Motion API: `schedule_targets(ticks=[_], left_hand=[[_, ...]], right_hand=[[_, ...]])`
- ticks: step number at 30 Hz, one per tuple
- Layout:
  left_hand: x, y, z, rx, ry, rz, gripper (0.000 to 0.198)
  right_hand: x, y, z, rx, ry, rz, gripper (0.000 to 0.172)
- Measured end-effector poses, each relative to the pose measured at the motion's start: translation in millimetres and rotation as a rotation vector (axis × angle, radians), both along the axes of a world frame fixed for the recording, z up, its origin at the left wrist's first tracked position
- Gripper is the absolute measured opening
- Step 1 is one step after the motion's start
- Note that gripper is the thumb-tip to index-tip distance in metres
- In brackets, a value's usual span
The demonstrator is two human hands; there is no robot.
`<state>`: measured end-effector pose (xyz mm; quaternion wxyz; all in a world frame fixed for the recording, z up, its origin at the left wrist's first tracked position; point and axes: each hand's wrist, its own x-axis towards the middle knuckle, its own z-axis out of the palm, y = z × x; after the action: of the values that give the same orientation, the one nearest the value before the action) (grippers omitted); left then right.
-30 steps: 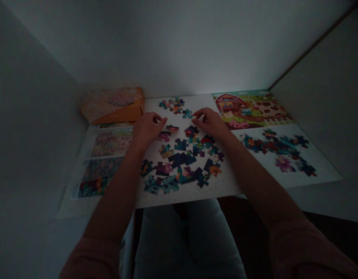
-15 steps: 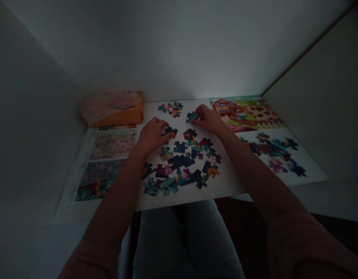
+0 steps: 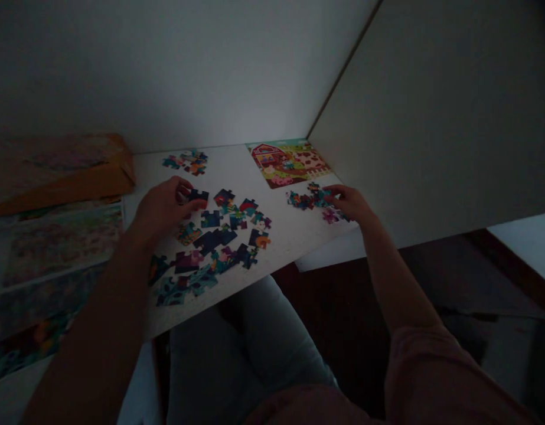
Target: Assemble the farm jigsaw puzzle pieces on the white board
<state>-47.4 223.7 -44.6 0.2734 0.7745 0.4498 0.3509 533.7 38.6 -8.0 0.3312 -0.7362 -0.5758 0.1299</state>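
My left hand (image 3: 162, 203) pinches a dark puzzle piece with a red edge (image 3: 199, 198) between thumb and fingers, just above the left part of the white table. Below and right of it lies a spread of loose puzzle pieces (image 3: 215, 238), mostly dark blue, teal and purple. My right hand (image 3: 351, 203) is over the right-hand group of puzzle pieces (image 3: 302, 200), its thumb and fingers closed on a teal puzzle piece (image 3: 326, 195). The fingers hide part of that group, and a purple piece (image 3: 329, 216) shows just below them.
A farm picture (image 3: 290, 164) lies at the back right against the wall. Another small cluster of pieces (image 3: 186, 160) is at the back. An orange box (image 3: 72, 177) and printed picture sheets (image 3: 62, 236) occupy the left side. A panel (image 3: 431, 130) rises on the right.
My right hand has moved with the teal piece from the back middle to the right-hand group. The view has turned right. My left hand keeps its dark piece.
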Motion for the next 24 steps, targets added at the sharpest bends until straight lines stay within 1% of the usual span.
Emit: schedule_targets(ticks=[2, 3, 4, 5, 6, 7, 10, 11, 12, 13, 15, 17, 19, 20, 21, 24], left_hand=[[1.3, -3.3, 4.9, -0.017, 0.004, -0.005, 0.059], [2.3, -6.0, 8.3, -0.019, 0.019, 0.004, 0.057], [3.4, -9.0, 12.0, -0.019, 0.045, 0.011, 0.054], [4.7, -12.2, 15.9, -0.028, 0.072, 0.013, 0.049], [6.1, -15.4, 19.7, -0.028, 0.085, 0.014, 0.043], [7.5, -18.4, 23.4, -0.03, 0.1, 0.009, 0.036], [11.3, -26.4, 32.7, -0.081, 0.127, -0.028, 0.025], [12.2, -28.6, 35.2, -0.074, 0.149, -0.027, 0.024], [12.8, -30.7, 37.4, -0.064, 0.178, -0.019, 0.023], [13.1, -32.7, 39.3, -0.05, 0.211, 0.0, 0.022], [13.0, -35.8, 42.4, -0.037, 0.259, 0.035, 0.022], [12.4, -38.1, 44.4, -0.041, 0.282, 0.043, 0.022], [12.0, -39.7, 45.6, -0.044, 0.287, 0.038, 0.021], [12.0, -40.3, 45.9, -0.042, 0.288, 0.041, 0.02], [12.2, -40.7, 46.0, -0.037, 0.287, 0.048, 0.019], [13.0, -40.9, 45.7, -0.026, 0.286, 0.072, 0.015]], right_hand=[[-4.6, 3.9, 0.8, 0.096, -0.058, -0.053, 0.049], [-12.3, 9.9, 0.8, 0.147, -0.066, -0.073, 0.048], [-24.1, 18.8, 0.7, 0.188, -0.056, -0.072, 0.045], [-40.3, 30.8, 0.6, 0.214, -0.031, -0.04, 0.042], [-60.8, 45.7, 0.6, 0.229, 0.0, 0.021, 0.038], [-85.2, 63.3, 1.0, 0.226, 0.028, 0.12, 0.033], [-172.3, 126.4, 3.5, 0.147, 0.03, 0.479, 0.019], [-201.5, 148.9, 4.2, 0.116, 0.002, 0.567, 0.018], [-228.7, 170.9, 4.2, 0.087, -0.028, 0.619, 0.02], [-253.0, 191.9, 3.4, 0.059, -0.058, 0.634, 0.025], [-290.7, 228.2, -1.3, -0.025, -0.109, 0.605, 0.041], [-314.6, 254.3, -8.4, -0.085, -0.16, 0.533, 0.061], [-328.4, 270.5, -14.8, -0.109, -0.215, 0.467, 0.074], [-332.9, 275.8, -16.8, -0.11, -0.239, 0.442, 0.075], [-336.4, 279.8, -17.9, -0.11, -0.258, 0.421, 0.072], [-342.7, 286.5, -16.4, -0.118, -0.274, 0.383, 0.05]])
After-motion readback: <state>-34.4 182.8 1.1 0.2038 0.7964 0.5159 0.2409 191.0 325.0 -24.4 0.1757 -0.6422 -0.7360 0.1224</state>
